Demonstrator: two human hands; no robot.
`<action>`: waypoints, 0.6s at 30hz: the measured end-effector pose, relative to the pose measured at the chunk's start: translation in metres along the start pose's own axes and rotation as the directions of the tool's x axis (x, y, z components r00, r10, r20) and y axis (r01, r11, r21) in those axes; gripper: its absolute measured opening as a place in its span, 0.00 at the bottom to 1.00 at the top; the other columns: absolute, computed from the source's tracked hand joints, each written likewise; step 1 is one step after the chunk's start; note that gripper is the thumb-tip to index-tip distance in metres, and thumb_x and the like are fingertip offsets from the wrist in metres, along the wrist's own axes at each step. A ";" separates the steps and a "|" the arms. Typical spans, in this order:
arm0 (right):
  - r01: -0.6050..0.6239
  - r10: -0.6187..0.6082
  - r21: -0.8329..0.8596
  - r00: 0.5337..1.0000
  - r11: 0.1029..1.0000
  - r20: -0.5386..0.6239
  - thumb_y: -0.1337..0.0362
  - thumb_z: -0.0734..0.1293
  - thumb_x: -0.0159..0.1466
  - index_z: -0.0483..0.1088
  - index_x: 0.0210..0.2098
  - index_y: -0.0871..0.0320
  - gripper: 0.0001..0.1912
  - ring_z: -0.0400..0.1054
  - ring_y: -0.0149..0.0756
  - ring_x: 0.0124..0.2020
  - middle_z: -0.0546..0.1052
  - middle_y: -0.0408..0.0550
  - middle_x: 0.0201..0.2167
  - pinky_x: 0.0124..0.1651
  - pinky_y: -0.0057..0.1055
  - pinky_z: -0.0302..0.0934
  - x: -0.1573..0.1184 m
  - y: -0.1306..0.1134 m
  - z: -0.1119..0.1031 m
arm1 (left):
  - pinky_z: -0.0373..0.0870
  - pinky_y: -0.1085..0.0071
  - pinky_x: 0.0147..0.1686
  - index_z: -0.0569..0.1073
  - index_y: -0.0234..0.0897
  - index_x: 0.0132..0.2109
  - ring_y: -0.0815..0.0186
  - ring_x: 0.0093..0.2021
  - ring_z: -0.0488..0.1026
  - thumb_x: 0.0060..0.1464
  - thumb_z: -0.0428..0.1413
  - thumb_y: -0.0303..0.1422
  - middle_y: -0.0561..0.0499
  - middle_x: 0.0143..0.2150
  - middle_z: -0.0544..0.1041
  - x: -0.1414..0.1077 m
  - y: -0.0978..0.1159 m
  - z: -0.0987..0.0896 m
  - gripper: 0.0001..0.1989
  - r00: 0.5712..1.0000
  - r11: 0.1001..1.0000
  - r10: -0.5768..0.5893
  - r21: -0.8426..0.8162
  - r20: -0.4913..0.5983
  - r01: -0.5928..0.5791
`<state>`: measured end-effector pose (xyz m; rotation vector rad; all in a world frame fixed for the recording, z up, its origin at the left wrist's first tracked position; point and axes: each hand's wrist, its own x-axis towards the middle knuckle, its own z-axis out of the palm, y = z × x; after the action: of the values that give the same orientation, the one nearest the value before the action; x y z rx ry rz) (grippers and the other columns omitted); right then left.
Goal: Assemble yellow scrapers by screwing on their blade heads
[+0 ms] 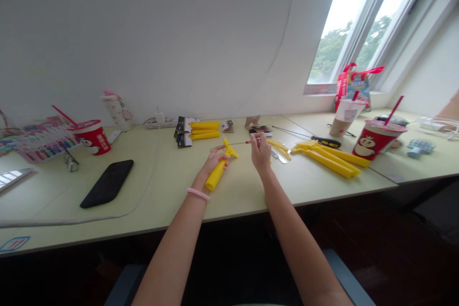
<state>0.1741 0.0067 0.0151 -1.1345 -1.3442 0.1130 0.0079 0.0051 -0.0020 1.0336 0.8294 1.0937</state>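
Left hand [215, 160]: partly closed, fingers curled around a yellow plastic handle [217, 173]; the fingers are partly hidden behind it. A pink coil bracelet [198, 194] sits on the wrist.
Right hand [260, 152]: nearly closed, fingertips [255, 138] pinching a thin metal rod [236, 143] with a small red section near the grip; the fingers cover the rod's end.
Held items: handle tilted, its wide end toward the desk edge, forked yellow top up. Rod runs level toward that top. Too thin to tell if they touch.
Just beyond the hands: loose yellow pieces [279, 149] and a steel ruler or blade [278, 156], partly overlapped, exact shape unclear.
Right of hands: pile of long yellow bars [326, 160]; behind it a screwdriver with a black-and-yellow grip [325, 141].
Far side: yellow bars [204, 130] beside black-and-white card packs [183, 131]; power strip [161, 123]; water bottle [116, 110].
Left side: black phone [106, 183], face down or dark, can't tell; red paper cup [92, 137]; marker set [46, 141], cut off by frame edge.
Right side: red paper cup [376, 139]; milk tea cup [342, 124]; red-handled bag [355, 87]; white cable [439, 126], cut off.
Surface: pale green desk [150, 210], front edge dark below.
Room: sloped white ceiling; slanted window [344, 24], trees outside.
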 end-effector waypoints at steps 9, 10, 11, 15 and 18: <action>0.050 -0.044 0.073 0.996 0.996 -0.079 0.60 0.58 0.60 0.59 0.33 0.56 0.06 0.55 0.28 0.17 0.63 0.37 0.18 0.23 0.25 0.48 0.000 -0.001 0.000 | 0.61 0.80 0.16 0.58 0.37 0.55 0.76 0.19 0.65 0.43 0.54 0.22 0.47 0.34 0.70 -0.002 0.001 0.001 0.30 0.999 1.000 -0.003 0.013 0.040 0.003; 0.040 -0.034 0.076 0.996 0.996 -0.076 0.59 0.58 0.60 0.59 0.33 0.56 0.07 0.53 0.27 0.16 0.62 0.36 0.16 0.22 0.24 0.47 -0.001 -0.002 0.000 | 0.61 0.80 0.16 0.58 0.37 0.55 0.76 0.19 0.65 0.43 0.53 0.22 0.47 0.34 0.70 -0.002 0.001 0.001 0.30 0.999 1.000 -0.003 0.014 0.041 0.002; 0.035 -0.030 0.068 0.997 0.997 -0.072 0.58 0.59 0.60 0.60 0.32 0.56 0.08 0.52 0.26 0.15 0.60 0.35 0.15 0.22 0.24 0.47 -0.001 -0.002 0.000 | 0.61 0.80 0.16 0.58 0.37 0.55 0.76 0.19 0.65 0.43 0.53 0.22 0.48 0.34 0.70 -0.002 0.001 0.001 0.30 0.999 1.000 -0.004 0.016 0.041 0.003; 0.056 -0.054 0.031 0.997 0.998 -0.051 0.59 0.55 0.62 0.61 0.29 0.57 0.10 0.57 0.28 0.19 0.64 0.39 0.18 0.25 0.25 0.49 -0.001 0.000 0.000 | 0.61 0.80 0.17 0.58 0.37 0.55 0.76 0.19 0.64 0.43 0.53 0.22 0.48 0.34 0.70 -0.003 0.001 0.002 0.29 0.999 1.000 -0.009 0.018 0.046 0.008; 0.123 -0.120 0.045 0.991 0.991 -0.062 0.63 0.51 0.63 0.63 0.30 0.57 0.12 0.61 0.31 0.27 0.68 0.43 0.25 0.31 0.28 0.53 0.000 0.002 0.000 | 0.60 0.80 0.17 0.58 0.36 0.54 0.77 0.19 0.64 0.43 0.53 0.22 0.48 0.34 0.70 -0.004 0.002 0.002 0.29 0.999 1.000 -0.008 0.021 0.048 0.007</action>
<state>0.1754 0.0074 0.0142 -1.0053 -1.3477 0.0234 0.0083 0.0008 0.0008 1.0696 0.8063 1.0520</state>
